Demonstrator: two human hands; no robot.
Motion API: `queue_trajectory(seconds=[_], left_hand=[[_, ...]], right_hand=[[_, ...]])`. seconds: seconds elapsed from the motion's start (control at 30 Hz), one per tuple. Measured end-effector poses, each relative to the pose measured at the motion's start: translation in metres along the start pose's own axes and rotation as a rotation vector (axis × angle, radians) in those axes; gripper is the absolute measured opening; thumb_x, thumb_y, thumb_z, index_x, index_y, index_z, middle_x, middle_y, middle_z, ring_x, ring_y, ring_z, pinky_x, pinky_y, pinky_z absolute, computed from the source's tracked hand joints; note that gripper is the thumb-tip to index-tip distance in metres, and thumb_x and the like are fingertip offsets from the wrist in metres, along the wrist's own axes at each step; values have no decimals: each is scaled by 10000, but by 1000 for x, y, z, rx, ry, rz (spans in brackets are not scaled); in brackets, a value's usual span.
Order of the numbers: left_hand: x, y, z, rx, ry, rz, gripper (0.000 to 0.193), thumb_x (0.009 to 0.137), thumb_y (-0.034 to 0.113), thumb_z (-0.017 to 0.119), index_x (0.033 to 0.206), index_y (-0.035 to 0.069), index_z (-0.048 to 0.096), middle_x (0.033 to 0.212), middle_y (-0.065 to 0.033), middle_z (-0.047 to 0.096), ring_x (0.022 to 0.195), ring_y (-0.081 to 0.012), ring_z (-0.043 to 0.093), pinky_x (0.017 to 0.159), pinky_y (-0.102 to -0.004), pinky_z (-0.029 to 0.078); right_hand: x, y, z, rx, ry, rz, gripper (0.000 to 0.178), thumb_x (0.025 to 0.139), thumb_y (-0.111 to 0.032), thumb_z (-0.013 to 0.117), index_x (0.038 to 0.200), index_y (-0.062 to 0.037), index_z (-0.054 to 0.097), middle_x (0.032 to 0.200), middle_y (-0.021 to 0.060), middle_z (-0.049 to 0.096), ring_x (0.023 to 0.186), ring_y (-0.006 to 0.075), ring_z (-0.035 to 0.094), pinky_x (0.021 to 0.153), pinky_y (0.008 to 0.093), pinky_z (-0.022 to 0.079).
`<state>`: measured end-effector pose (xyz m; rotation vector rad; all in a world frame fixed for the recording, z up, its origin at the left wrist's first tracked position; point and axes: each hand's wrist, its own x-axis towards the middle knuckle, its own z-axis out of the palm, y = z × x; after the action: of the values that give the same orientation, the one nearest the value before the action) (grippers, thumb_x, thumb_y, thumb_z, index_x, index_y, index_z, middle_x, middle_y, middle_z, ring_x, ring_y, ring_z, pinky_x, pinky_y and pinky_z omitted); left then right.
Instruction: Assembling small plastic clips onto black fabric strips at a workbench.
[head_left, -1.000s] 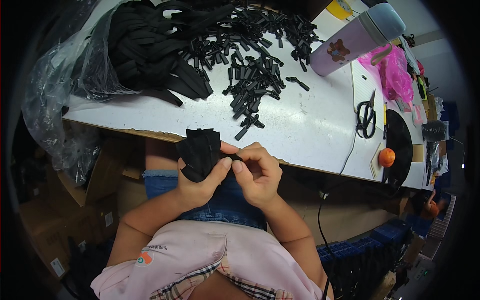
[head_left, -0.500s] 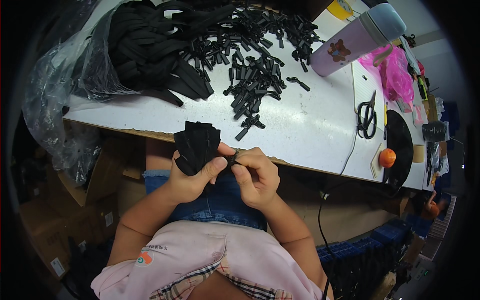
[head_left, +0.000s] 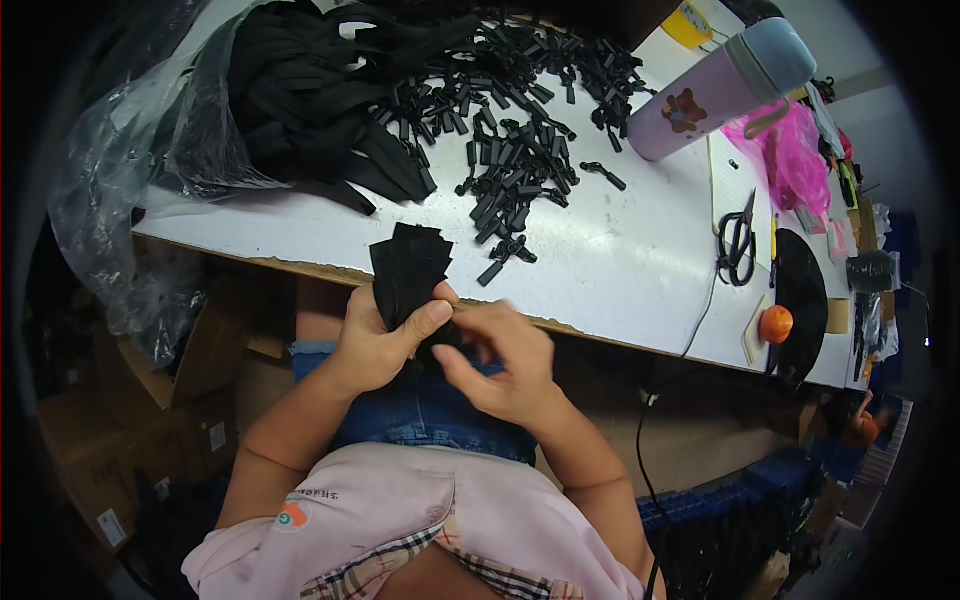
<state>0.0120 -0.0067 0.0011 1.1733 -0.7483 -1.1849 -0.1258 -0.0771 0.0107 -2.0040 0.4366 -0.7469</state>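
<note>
My left hand (head_left: pixel 375 338) is closed around a bundle of black zipper tapes (head_left: pixel 411 262), whose cut ends fan upward above the thumb. Close beside it on the right, my right hand (head_left: pixel 508 362) has its thumb apart from its fingers, with nothing visible between them. Its fingertips are near the lower part of the bundle and slightly blurred; whether they touch it I cannot tell. Both hands are over my lap, just in front of the table edge. On the table beyond lie many small black zipper sliders with pulls (head_left: pixel 510 180) in a loose heap.
A clear plastic bag (head_left: pixel 190 130) of black zipper tapes (head_left: pixel 300 110) spreads over the back left of the white table (head_left: pixel 600 270). Toward the right stand a lilac bottle (head_left: pixel 690 105), black scissors (head_left: pixel 738 245) and an orange fruit (head_left: pixel 776 324). A dark cable (head_left: pixel 640 440) hangs off the edge.
My right hand's thumb and fingers have parted from a pinch beside the bundle. My left hand has tilted the bundle slightly to the right and up. The view has shifted a little.
</note>
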Motion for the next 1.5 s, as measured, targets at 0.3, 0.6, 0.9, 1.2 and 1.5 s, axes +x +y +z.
queue_trajectory(seconds=[0.3, 0.6, 0.9, 1.2, 1.5], left_hand=[[-3, 1, -2, -121, -214, -197, 251, 743, 122, 658, 936, 14, 539, 726, -16, 528, 542, -62, 477, 467, -170, 389], [-5, -5, 14, -181, -91, 42, 162, 777, 97, 612, 835, -6, 500, 758, -54, 504, 614, -96, 514, 531, -203, 446], [-3, -5, 18, 409, -88, 614, 134, 749, -7, 603, 862, 56, 568, 760, -50, 532, 631, -114, 522, 553, -228, 436], [-1, -5, 16, -192, 12, -78, 155, 817, 105, 542, 917, -12, 523, 739, -44, 536, 638, -96, 507, 591, -231, 434], [-2, -8, 24, 50, 112, 27, 98, 776, 53, 593, 856, 0, 573, 765, -8, 548, 684, -54, 483, 619, -196, 401]], right_hand=[[11, 3, -7, -218, 335, -295, 311, 608, 6, 674, 906, -34, 594, 788, 67, 540, 608, 139, 479, 468, 221, 371], [-13, -4, -9, 729, 161, 427, 68, 807, -26, 546, 840, 33, 543, 701, 57, 568, 564, 64, 519, 489, 162, 416], [-13, 8, -12, 887, 91, 529, 86, 780, -19, 558, 862, 8, 563, 737, 74, 567, 564, 96, 512, 496, 193, 412], [23, 39, -38, -815, 213, -128, 219, 621, -4, 600, 836, -36, 576, 798, 64, 529, 674, 230, 482, 586, 309, 419], [16, 28, -43, 168, 375, 365, 60, 804, -38, 549, 837, 11, 556, 727, 24, 540, 564, 72, 475, 521, 202, 397]])
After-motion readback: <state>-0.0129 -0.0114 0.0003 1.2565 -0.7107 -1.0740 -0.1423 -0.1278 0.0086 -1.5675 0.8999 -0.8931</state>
